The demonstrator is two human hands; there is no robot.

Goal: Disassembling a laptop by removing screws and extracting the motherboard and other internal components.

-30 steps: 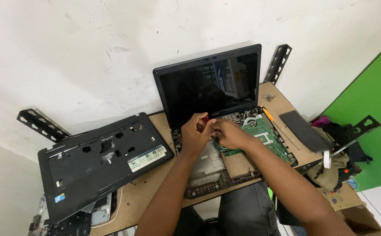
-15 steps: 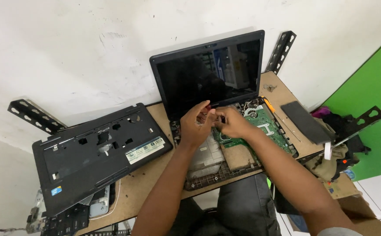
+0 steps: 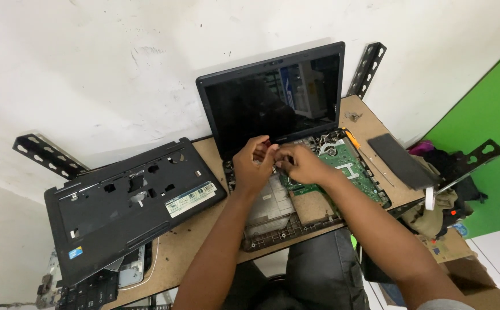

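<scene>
At centre frame, an opened black laptop (image 3: pixel 296 172) with exposed green circuit board (image 3: pixel 347 166) sits on the brown wooden surface (image 3: pixel 198 241). Both hands meet at its hinge: left hand (image 3: pixel 254 163) pinching a small red-tipped tool (image 3: pixel 268 142), right hand (image 3: pixel 300 163) curled beside it, grasp unclear. A detached black palmrest cover (image 3: pixel 129 201) lies lower left.

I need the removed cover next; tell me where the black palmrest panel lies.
The black palmrest panel lies flat on the wooden table, left of the opened laptop and the left hand.

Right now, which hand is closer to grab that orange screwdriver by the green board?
Probably the right hand. It sits over the green circuit board, on the same side as the orange screwdriver. The left hand is farther away, near the screen's bottom edge, and would have to cross over.
</scene>
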